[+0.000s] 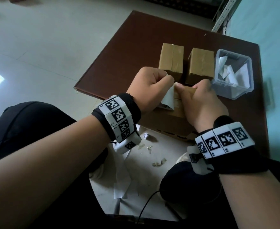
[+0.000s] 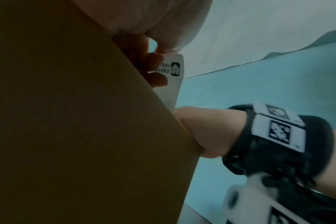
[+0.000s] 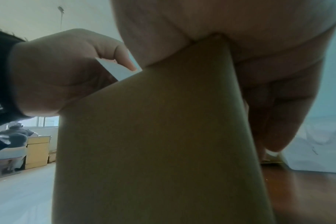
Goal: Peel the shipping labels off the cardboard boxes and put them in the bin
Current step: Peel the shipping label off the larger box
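A near cardboard box (image 1: 169, 123) stands at the table's front edge. My left hand (image 1: 165, 80) pinches the lifted corner of its white shipping label (image 1: 168, 100), which is partly peeled and curls up from the box top. In the left wrist view the label (image 2: 175, 75) shows printed marks beside the box (image 2: 67, 121). My right hand (image 1: 200, 96) grips the box's top right, thumb on top and fingers curled down its side (image 3: 278, 106). The clear plastic bin (image 1: 231, 95) at the right holds several peeled labels.
Two more cardboard boxes (image 1: 170, 58) (image 1: 200, 63) stand side by side behind the near one, left of the bin. The brown table (image 1: 119, 55) sits low on a pale floor. Paper scraps (image 1: 146, 135) and a black cable (image 1: 146, 207) lie by my knees.
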The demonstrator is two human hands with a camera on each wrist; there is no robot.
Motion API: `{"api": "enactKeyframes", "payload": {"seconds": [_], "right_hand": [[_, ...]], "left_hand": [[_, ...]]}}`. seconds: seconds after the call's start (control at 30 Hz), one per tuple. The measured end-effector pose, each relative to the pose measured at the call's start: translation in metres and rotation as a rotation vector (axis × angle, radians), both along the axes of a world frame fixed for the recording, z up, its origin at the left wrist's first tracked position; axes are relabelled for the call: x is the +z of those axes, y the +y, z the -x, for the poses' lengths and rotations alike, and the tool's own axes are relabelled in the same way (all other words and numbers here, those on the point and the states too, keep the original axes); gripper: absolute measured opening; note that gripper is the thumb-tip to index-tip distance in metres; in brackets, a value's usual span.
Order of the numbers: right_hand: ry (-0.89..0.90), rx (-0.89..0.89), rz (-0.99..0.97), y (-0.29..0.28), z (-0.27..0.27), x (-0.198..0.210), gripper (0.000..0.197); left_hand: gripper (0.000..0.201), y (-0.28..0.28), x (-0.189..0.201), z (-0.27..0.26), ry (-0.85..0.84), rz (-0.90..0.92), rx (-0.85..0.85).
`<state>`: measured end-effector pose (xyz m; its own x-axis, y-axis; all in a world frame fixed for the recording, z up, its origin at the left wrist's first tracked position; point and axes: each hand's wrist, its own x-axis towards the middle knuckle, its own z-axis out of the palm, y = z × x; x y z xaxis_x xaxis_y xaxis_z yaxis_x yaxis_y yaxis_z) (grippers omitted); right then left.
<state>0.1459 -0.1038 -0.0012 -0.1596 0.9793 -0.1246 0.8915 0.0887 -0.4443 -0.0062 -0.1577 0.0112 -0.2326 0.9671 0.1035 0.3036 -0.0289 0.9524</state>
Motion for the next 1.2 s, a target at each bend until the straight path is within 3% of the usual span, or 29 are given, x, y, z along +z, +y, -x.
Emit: {"api": "enactKeyframes", "payload": {"seconds": [0.2,0.4,0.63,0.87,1.2], "right_hand": [[-0.025,-0.002,0.000,0.014,0.002,-0.006,0.070],[-0.007,0.027,0.000,0.024,0.002,-0.009,0.059],[0.024,0.071,-0.008,0.023,-0.002,-0.009,0.058],[-0.063,0.074,0.027,0.024,0.000,-0.007,0.063],[0.007,0.059,0.003,0.027,-0.001,-0.008,0.058]], "left_hand": [[0.037,0.005,-0.011,-0.001,0.074,-0.038,-0.019],[0.037,0.010,-0.018,0.006,0.007,-0.093,-0.027],[0.038,0.011,-0.018,0.002,-0.039,-0.135,-0.036],[0.036,0.010,-0.015,0.004,-0.115,-0.094,-0.097],[0.040,0.011,-0.015,-0.002,-0.087,-0.133,-0.030]]}}
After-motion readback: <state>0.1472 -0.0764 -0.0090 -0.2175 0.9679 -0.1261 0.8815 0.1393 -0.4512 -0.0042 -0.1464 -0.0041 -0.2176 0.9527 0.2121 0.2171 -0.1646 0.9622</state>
